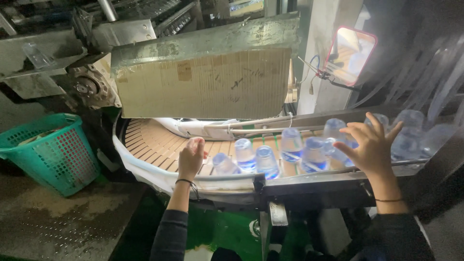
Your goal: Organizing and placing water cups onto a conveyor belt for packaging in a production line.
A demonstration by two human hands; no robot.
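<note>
The left hand (191,157) reaches over the near rail of a curved conveyor belt (150,142), its fingers (197,143) curled loosely inward with the back of the hand toward the camera. Whether it grips anything cannot be told; it rests just left of a small clear plastic bottle (224,163) lying tilted on the belt. A thin black band circles this wrist, above a dark sleeve.

The right hand (371,147) is spread wide, fingers (355,129) apart and palm facing away, hovering over a cluster of the same clear bottles (333,133). It closes on nothing; its fingertips are near or just touching the bottle tops, and the blur leaves that unclear. A thin band sits on this wrist too.

Between the two hands stand more clear bottles with blue labels (267,162), upright or leaning, crowded together on the tan slatted belt. Further bottles (411,130) queue to the right, beyond the right hand, between metal guide rails (309,176).

Above the belt hangs a sheet of brown cardboard (205,84) fixed under a worn metal machine cover. To the upper right, a phone in a pink-edged case (350,53) is mounted on a post, with wires beside it. At far left, well apart from the belt, a teal plastic basket (50,152) stands on a wet metal floor. The floor below the conveyor is green.
</note>
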